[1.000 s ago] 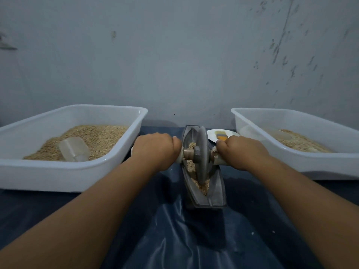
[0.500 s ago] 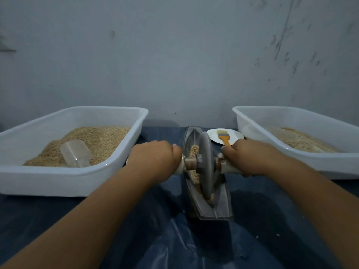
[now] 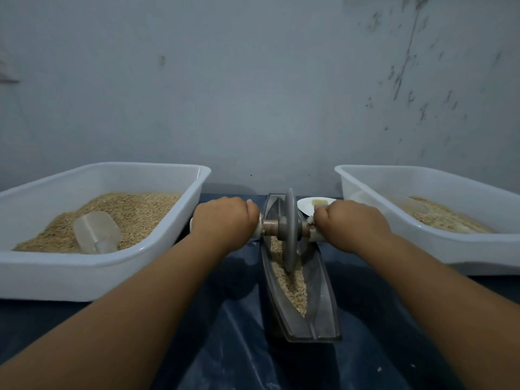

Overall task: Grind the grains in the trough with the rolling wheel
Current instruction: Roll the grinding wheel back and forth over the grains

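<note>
Left hand (image 3: 225, 220) and right hand (image 3: 349, 225) each clench an axle end of the wheel (image 3: 290, 232), which stands in the trough (image 3: 323, 311) on the bench; grains (image 3: 292, 285) look largely whole, so grinding seems far from complete.

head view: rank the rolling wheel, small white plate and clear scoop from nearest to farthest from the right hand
1. Rolling wheel: just left of the right hand, which grips its axle handle.
2. Small white plate: just behind the hand, partly hidden by it.
3. Clear scoop: far left, in the left tub's grain.
</note>
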`<act>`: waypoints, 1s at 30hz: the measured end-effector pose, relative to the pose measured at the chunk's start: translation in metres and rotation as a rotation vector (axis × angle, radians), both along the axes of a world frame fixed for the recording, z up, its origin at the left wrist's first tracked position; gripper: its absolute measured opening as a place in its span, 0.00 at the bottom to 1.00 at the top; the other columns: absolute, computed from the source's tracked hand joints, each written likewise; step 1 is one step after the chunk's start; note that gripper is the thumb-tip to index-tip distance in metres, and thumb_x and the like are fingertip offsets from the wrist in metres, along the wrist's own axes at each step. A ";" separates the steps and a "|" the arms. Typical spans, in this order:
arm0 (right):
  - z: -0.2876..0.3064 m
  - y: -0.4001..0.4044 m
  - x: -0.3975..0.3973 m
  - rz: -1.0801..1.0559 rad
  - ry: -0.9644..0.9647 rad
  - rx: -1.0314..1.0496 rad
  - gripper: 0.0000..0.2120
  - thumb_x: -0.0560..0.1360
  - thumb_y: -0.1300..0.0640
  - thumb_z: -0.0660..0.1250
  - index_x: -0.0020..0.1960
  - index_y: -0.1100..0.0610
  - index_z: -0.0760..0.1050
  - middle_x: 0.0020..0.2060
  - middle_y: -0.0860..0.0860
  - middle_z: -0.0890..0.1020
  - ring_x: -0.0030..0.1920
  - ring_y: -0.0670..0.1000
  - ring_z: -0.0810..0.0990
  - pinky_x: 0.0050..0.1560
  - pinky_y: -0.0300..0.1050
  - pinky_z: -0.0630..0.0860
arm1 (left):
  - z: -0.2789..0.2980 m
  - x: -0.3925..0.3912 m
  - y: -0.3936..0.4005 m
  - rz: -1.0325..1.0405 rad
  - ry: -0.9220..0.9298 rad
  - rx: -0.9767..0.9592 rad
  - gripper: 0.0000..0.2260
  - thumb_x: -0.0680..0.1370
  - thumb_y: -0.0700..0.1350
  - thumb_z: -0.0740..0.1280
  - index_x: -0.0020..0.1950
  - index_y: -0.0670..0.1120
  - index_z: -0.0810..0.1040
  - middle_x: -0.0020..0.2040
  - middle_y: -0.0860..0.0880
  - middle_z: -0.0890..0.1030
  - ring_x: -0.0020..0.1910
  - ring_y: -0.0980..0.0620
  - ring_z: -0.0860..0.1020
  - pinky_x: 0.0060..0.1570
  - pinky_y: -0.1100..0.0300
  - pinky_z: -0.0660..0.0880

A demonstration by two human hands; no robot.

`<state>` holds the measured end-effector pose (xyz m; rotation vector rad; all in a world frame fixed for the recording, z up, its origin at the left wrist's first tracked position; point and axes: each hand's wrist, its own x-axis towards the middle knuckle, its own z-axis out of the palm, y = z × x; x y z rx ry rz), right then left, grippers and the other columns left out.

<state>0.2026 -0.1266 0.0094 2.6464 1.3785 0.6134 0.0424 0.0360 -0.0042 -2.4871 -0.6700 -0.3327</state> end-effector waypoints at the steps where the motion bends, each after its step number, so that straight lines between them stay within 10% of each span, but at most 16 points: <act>1: -0.001 0.008 0.007 0.021 -0.024 0.017 0.05 0.79 0.57 0.55 0.46 0.56 0.62 0.47 0.55 0.78 0.41 0.58 0.73 0.36 0.46 0.64 | 0.001 0.006 0.007 0.006 -0.005 -0.007 0.22 0.77 0.43 0.65 0.69 0.41 0.65 0.54 0.42 0.77 0.48 0.41 0.77 0.38 0.51 0.71; 8: 0.004 0.043 0.035 0.001 0.150 0.189 0.24 0.78 0.45 0.45 0.33 0.55 0.69 0.29 0.52 0.75 0.31 0.51 0.70 0.33 0.46 0.63 | -0.001 0.029 0.034 0.030 -0.062 0.018 0.19 0.76 0.43 0.65 0.64 0.42 0.66 0.50 0.43 0.77 0.42 0.43 0.76 0.34 0.53 0.68; 12: 0.002 0.031 0.029 0.082 0.029 0.020 0.07 0.77 0.56 0.52 0.41 0.56 0.58 0.36 0.54 0.69 0.38 0.57 0.71 0.29 0.44 0.56 | -0.005 0.021 0.028 0.027 -0.021 0.036 0.21 0.76 0.45 0.66 0.67 0.42 0.65 0.52 0.43 0.77 0.45 0.43 0.77 0.35 0.52 0.67; 20: 0.006 -0.020 -0.007 0.073 0.074 -0.218 0.15 0.77 0.63 0.62 0.63 0.59 0.66 0.56 0.60 0.74 0.53 0.62 0.77 0.43 0.51 0.74 | 0.000 -0.025 -0.021 -0.057 0.054 0.043 0.22 0.77 0.44 0.63 0.67 0.43 0.60 0.53 0.44 0.75 0.46 0.43 0.76 0.37 0.51 0.72; 30: 0.008 -0.028 -0.023 0.016 0.039 -0.050 0.12 0.82 0.52 0.53 0.52 0.58 0.71 0.43 0.53 0.76 0.41 0.55 0.76 0.40 0.48 0.72 | -0.010 -0.037 -0.029 -0.010 0.012 -0.002 0.27 0.78 0.44 0.63 0.74 0.41 0.56 0.57 0.43 0.75 0.50 0.41 0.76 0.38 0.51 0.70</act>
